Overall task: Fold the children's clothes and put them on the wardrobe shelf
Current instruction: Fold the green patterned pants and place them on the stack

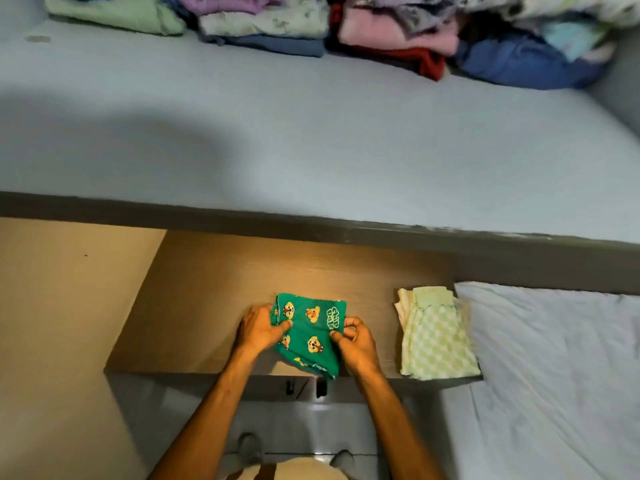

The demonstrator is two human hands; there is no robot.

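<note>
Left hand (258,329) and right hand (353,339) pinch inward, forearms extended.

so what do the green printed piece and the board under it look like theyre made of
Green garment: soft fabric, likely cotton knit; it creases and droops over the edge, with a matte cartoon print.
Board: looks like wood-grain laminate or veneer; faint straight grain, smooth low sheen. Which one is unclear.

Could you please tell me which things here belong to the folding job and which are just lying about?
In the job: green cartoon-print garment, held by left hand and right hand; folded green checked garment; wooden shelf.
Lying about: white sheet; blue surface.
</note>
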